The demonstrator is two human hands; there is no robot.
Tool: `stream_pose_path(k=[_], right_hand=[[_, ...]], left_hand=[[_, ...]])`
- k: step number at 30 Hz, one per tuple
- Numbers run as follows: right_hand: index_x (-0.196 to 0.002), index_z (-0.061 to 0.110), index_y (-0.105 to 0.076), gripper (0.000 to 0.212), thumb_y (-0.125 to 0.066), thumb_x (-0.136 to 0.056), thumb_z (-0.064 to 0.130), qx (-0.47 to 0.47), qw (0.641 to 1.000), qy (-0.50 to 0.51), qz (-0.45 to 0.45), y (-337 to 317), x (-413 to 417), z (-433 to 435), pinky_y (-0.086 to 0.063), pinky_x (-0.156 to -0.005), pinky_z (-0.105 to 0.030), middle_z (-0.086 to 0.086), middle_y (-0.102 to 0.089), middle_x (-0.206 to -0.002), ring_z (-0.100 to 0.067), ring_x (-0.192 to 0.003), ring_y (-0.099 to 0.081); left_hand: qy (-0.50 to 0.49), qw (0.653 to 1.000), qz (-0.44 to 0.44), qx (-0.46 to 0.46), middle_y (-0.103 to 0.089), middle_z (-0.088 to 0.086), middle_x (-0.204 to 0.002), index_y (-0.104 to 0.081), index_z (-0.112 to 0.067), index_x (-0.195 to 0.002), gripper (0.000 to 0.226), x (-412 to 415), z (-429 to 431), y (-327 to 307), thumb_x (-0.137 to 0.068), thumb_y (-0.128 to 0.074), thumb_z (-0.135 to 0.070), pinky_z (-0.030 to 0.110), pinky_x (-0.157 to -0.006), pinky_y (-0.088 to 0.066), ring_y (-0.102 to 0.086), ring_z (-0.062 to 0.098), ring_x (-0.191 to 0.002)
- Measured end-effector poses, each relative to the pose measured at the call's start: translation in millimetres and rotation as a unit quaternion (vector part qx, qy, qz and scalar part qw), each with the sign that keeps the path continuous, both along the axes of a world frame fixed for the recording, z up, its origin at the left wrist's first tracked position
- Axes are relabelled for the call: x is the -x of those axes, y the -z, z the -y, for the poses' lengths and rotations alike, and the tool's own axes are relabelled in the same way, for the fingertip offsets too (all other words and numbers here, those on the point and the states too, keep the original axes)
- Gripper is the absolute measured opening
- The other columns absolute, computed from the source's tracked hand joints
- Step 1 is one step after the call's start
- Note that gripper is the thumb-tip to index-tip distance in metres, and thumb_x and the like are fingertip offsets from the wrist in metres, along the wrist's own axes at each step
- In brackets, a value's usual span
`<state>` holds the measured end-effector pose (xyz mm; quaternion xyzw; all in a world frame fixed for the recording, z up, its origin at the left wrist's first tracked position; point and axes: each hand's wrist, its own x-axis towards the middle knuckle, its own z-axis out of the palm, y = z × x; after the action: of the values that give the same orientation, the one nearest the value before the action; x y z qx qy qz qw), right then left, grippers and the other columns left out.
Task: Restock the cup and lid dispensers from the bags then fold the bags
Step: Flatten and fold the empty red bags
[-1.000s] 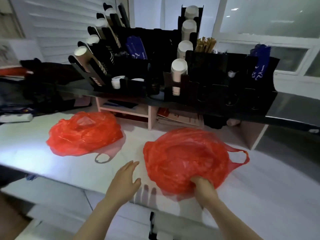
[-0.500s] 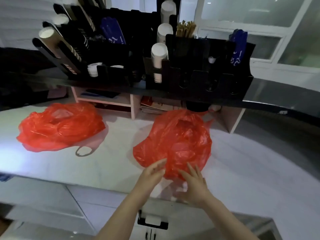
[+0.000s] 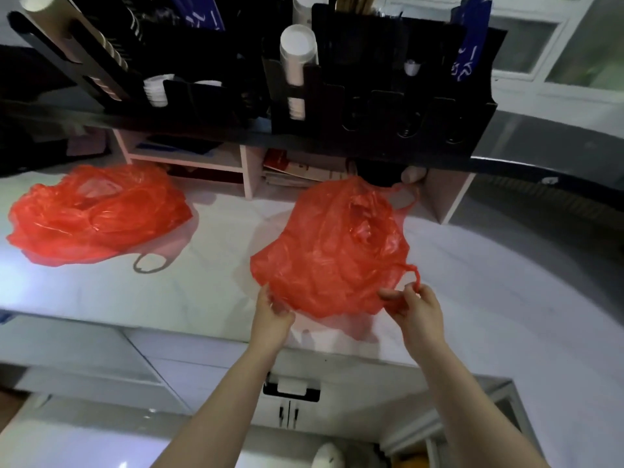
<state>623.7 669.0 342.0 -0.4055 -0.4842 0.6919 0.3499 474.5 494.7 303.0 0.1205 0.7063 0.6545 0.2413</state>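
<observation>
White counter [image 3: 489, 282] before you, dim light. Near red bag [image 3: 334, 251] crumpled toward counter's front edge, lower edge held by both your hands. Your left hand [image 3: 273, 312] pinches bag's lower left edge; your right hand [image 3: 415, 309] pinches lower right edge, thin handle loop [image 3: 414, 275] curling just above its fingers. Hands apart, bag spanning between them. Second red bag [image 3: 94, 214] bunched on same counter, well apart to your left. Black dispenser rack [image 3: 388, 106] on raised shelf behind; white cup stack [image 3: 297, 59] in one slot, white lids [image 3: 155, 91] further left.
</observation>
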Motion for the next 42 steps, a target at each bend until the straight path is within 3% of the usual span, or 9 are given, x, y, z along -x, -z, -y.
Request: stream_pose_path(k=[5, 9, 13, 20, 26, 31, 36, 38, 42], right_hand=[[-0.093, 0.007, -0.043, 0.013, -0.034, -0.102, 0.009, 0.091, 0.987, 0.062, -0.118, -11.7, -22.2, -26.2, -0.053, -0.076, -0.047, -0.016, -0.065, -0.061, -0.032, -0.072, -0.066], [-0.088, 0.01, -0.046, 0.018, -0.032, -0.099, 0.004, 0.179, 0.957, 0.12, -0.195, -12.2, -36.6, -49.6, -0.05, -0.074, -0.049, -0.011, -0.058, -0.051, -0.028, -0.061, -0.065], [-0.086, 0.011, -0.048, 0.02, -0.034, -0.099, 0.006, 0.221, 0.939, 0.145, -0.221, -5.8, -44.7, -68.7, -0.052, -0.068, -0.041, -0.008, -0.055, -0.051, -0.024, -0.065, -0.059], [-0.086, 0.008, -0.055, 0.008, -0.05, -0.093, 0.007, 0.198, 0.96, 0.142, -0.136, -2.4, -57.7, -87.4, -0.053, -0.07, -0.042, -0.002, -0.041, -0.044, -0.019, -0.048, -0.055], [-0.085, 0.014, -0.06, 0.009, -0.054, -0.092, 0.013, 0.206, 0.949, 0.238, -0.029, 0.3, -96.5, -104.0, -0.046, -0.063, -0.032, -0.002, -0.037, -0.062, -0.02, -0.062, -0.053], [-0.082, 0.022, -0.058, 0.021, -0.044, -0.098, 0.023, 0.24, 0.926, 0.286, -0.06, 2.4, -131.1, -112.8, -0.046, -0.074, -0.029, 0.001, -0.057, -0.078, -0.016, -0.071, -0.054], [-0.083, 0.011, -0.056, 0.048, -0.034, -0.098, 0.051, 0.254, 0.933, 0.254, 0.0, 14.0, -147.4, -110.4, -0.019, -0.033, -0.011, 0.006, -0.031, -0.038, -0.007, -0.029, -0.024], [-0.09, 0.008, -0.055, 0.056, -0.026, -0.098, 0.056, 0.268, 0.939, 0.209, -0.054, 15.6, -142.9, -101.2, -0.026, -0.032, -0.009, 0.005, -0.044, -0.039, -0.007, -0.027, -0.036], [-0.099, 0.008, -0.054, 0.049, -0.037, -0.096, 0.054, 0.258, 0.945, 0.156, -0.125, 20.8, -134.2, -89.9, -0.053, -0.084, -0.038, -0.015, -0.069, -0.099, -0.031, -0.092, -0.067]], left_hand=[[-0.059, 0.994, 0.092, -0.005, -0.055, 0.001, -0.119, -0.007, -0.028, -0.149, 0.088, 13.4, -21.9, 3.5, -0.084, -0.058, 0.0, 0.044, -0.089, -0.052, -0.062, 0.024, -0.098], [-0.025, 0.981, 0.181, -0.065, -0.064, 0.006, -0.077, -0.051, -0.012, -0.117, 0.038, 15.9, -47.8, -4.3, -0.085, -0.045, 0.007, 0.036, -0.066, -0.053, -0.061, 0.019, -0.067], [-0.018, 0.936, 0.316, -0.154, -0.06, 0.008, -0.074, -0.06, -0.011, -0.088, 0.026, 14.2, -69.0, -5.4, -0.086, -0.04, 0.006, 0.033, -0.081, -0.048, -0.057, 0.021, -0.075], [0.01, 0.997, 0.071, -0.013, -0.065, 0.007, -0.081, -0.062, -0.01, -0.098, 0.046, 16.2, -92.2, 3.7, -0.074, -0.04, 0.022, 0.024, -0.059, -0.044, -0.057, 0.021, -0.074], [-0.207, 0.97, -0.113, 0.068, -0.067, 0.023, -0.1, -0.067, 0.002, -0.099, 0.032, 49.6, -96.8, -15.4, -0.079, -0.045, 0.012, 0.033, -0.084, -0.043, -0.061, 0.032, -0.095], [-0.285, 0.947, -0.125, 0.074, -0.067, 0.02, -0.105, -0.067, -0.003, -0.102, 0.032, 71.4, -78.1, -24.7, -0.079, -0.046, 0.004, 0.032, -0.088, -0.042, -0.06, 0.035, -0.101], [-0.244, 0.956, -0.108, 0.121, -0.064, 0.022, -0.108, -0.062, -0.002, -0.107, 0.032, 61.3, -60.4, -14.1, -0.083, -0.04, -0.001, 0.038, -0.087, -0.042, -0.057, 0.04, -0.101], [-0.201, 0.965, -0.117, 0.118, -0.065, 0.019, -0.099, -0.062, -0.004, -0.103, 0.03, 54.3, -49.7, -9.4, -0.081, -0.042, -0.002, 0.039, -0.08, -0.044, -0.06, 0.039, -0.095], [-0.079, 0.984, -0.138, 0.074, -0.065, 0.002, -0.084, -0.059, -0.021, -0.087, 0.016, 33.9, -27.7, -13.2, -0.076, -0.061, -0.01, 0.035, -0.069, -0.047, -0.062, 0.025, -0.079]])
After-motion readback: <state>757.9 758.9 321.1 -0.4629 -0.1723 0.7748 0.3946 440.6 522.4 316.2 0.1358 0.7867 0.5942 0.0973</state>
